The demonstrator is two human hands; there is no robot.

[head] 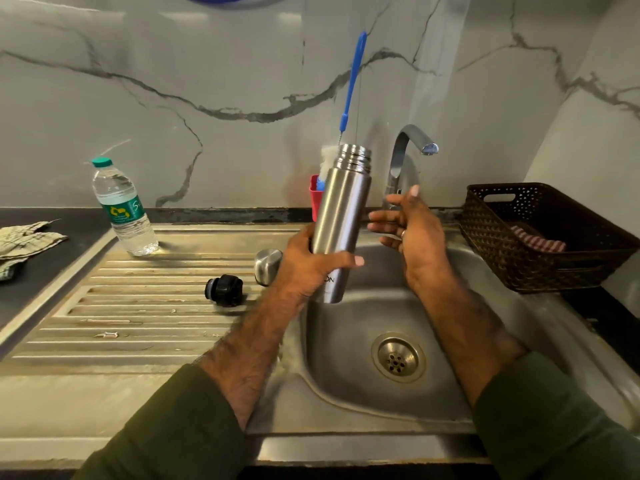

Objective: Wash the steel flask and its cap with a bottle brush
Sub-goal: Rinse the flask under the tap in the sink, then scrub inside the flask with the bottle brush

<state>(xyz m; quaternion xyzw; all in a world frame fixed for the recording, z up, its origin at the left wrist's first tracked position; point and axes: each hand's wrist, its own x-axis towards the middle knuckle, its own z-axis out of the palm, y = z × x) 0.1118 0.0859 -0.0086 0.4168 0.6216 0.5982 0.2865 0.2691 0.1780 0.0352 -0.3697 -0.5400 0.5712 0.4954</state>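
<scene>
My left hand (311, 261) grips the steel flask (343, 216) around its lower half and holds it nearly upright over the sink basin (349, 341), its threaded mouth uncovered. My right hand (410, 230) hovers just right of the flask with fingers loosely spread, holding nothing. The black inner stopper (224, 289) lies on the ribbed drainboard (138, 306). A steel outer cap (267, 265) stands behind my left wrist. The bottle brush (352, 81), with a blue handle and white bristles, stands in a red holder (316, 199) behind the flask.
A steel tap (403, 150) curves over the basin, with no water running. A clear plastic water bottle (123, 209) stands at the drainboard's far left. A crumpled cloth (24, 242) lies on the dark counter. A brown woven basket (540, 237) holding a striped cloth sits to the right.
</scene>
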